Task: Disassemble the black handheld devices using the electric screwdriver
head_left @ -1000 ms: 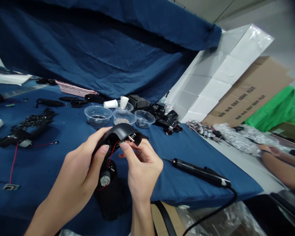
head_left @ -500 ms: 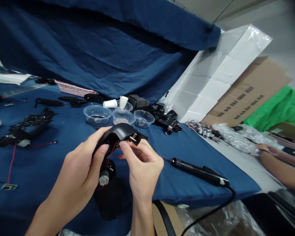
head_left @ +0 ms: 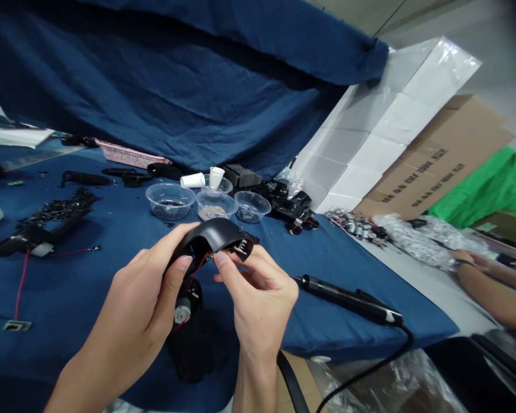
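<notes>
A person's left hand (head_left: 141, 304) grips a curved black shell (head_left: 217, 232) above a blue-draped table (head_left: 112, 241), its fingers (head_left: 176, 275) wrapped round the shell's back and the thumb pressed to the inner edge. The right hand (head_left: 262, 298) meets it from the other side, fingers (head_left: 223, 264) drawn narrow, forefinger and thumb closed on the shell's lower rim where a small green board shows. A red wire (head_left: 196, 271) runs from inside the shell, between the two thumbs, down to a small motor (head_left: 183, 312) set in a black housing (head_left: 193, 350) that stands on the table just below the left thumb.

Beyond the right-hand fingers, near but apart, a black powered screwdriver (head_left: 352, 301) lies on the cloth, its cable trailing off the table edge. Past the fingertips of both hands stand three clear plastic bowls (head_left: 170, 201) holding small parts, with white paper cups (head_left: 216, 176) just behind them. Well to the left of the left-hand fingers lies a heap of black parts (head_left: 60, 212). Far to the right, a co-worker's forearm (head_left: 494, 298) rests beside wrapped silver components (head_left: 413, 241), with white cartons (head_left: 391, 115) and a cardboard box (head_left: 434, 160) behind.
</notes>
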The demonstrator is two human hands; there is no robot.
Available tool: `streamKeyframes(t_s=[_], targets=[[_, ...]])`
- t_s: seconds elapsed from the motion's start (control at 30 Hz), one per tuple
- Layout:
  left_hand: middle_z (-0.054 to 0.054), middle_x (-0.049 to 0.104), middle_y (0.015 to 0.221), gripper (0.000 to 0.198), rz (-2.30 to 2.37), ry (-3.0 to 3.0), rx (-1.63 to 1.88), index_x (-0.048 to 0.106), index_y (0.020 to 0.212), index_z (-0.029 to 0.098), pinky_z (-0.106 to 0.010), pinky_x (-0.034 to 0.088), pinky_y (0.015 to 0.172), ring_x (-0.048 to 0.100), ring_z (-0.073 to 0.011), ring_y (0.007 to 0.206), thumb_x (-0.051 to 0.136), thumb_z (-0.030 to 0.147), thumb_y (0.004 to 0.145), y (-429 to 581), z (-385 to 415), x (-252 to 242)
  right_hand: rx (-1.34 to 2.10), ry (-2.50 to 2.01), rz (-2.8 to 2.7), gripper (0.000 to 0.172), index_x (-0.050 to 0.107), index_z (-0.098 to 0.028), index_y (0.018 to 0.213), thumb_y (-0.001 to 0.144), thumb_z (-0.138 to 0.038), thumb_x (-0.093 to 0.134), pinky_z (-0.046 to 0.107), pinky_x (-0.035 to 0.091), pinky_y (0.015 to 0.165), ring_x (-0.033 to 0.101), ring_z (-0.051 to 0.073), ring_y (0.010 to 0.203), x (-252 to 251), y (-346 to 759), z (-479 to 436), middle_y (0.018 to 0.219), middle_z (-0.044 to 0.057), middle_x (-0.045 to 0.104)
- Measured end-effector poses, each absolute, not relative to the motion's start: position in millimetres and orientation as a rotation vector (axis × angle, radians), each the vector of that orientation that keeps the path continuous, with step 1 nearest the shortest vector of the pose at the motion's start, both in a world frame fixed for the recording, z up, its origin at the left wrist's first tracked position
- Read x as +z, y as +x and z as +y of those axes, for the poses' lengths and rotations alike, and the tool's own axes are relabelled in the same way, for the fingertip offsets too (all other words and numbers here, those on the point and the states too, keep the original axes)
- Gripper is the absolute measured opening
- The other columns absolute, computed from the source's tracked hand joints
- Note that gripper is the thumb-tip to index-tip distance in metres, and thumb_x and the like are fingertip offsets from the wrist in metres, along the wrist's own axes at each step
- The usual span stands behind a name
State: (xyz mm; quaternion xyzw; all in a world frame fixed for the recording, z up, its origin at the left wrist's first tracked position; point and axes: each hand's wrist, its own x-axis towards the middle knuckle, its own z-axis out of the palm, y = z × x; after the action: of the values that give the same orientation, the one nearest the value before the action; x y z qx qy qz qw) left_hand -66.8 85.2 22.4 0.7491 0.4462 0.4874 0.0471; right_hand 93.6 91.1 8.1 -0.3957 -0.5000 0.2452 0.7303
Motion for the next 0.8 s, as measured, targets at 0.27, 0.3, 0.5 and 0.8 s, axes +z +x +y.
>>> streamKeyframes(t_s=[0.27, 0.3, 0.5, 0.8], targets=[[0.004, 0.083, 0.141, 0.039, 1.384, 2.308, 1.480, 0.060, 0.156, 0.036, -0.027, 0.060, 0.084, 0.083, -0.0185, 0.100, 0.043, 0.042, 0.122, -69.4, 85.5, 17.6, 0.484, -0.894, -1.104, 0.009, 0.089, -0.023, 0.079, 0.087, -0.020, 0.090, 0.019, 0.065, 0.053, 0.074, 0.013, 0.068, 11.2, 89.0, 87.9, 0.083, 0.000, 0.077], [0.004, 0.084, 0.139, 0.039, 1.395, 2.311, 1.484, 0.060, 0.155, 0.036, -0.027, 0.060, 0.084, 0.083, -0.0182, 0.098, 0.042, 0.042, 0.121, -69.1, 84.9, 17.3, 0.469, -0.893, -1.099, 0.008, 0.089, -0.023, 0.080, 0.087, -0.020, 0.089, 0.020, 0.065, 0.053, 0.074, 0.013, 0.068, 9.9, 86.9, 88.3, 0.084, 0.001, 0.077], [0.003, 0.084, 0.141, 0.041, 1.483, 2.221, 1.570, 0.062, 0.154, 0.028, -0.028, 0.063, 0.095, 0.084, -0.0206, 0.114, 0.042, 0.042, 0.121, -63.4, 83.5, 16.9, 0.287, -0.871, -1.042, 0.007, 0.091, -0.022, 0.092, 0.089, -0.017, 0.088, 0.018, 0.065, 0.056, 0.074, 0.011, 0.069, 0.5, 72.4, 94.7, 0.087, 0.002, 0.078], [-0.001, 0.083, 0.142, 0.043, 1.475, 2.263, 1.539, 0.064, 0.152, 0.025, -0.032, 0.064, 0.093, 0.085, -0.0227, 0.110, 0.040, 0.041, 0.121, -56.4, 83.6, 17.5, 0.393, -0.869, -0.990, 0.005, 0.085, -0.018, 0.080, 0.083, -0.018, 0.087, 0.021, 0.067, 0.052, 0.071, 0.011, 0.061, 5.4, 78.0, 93.5, 0.083, 0.000, 0.072]])
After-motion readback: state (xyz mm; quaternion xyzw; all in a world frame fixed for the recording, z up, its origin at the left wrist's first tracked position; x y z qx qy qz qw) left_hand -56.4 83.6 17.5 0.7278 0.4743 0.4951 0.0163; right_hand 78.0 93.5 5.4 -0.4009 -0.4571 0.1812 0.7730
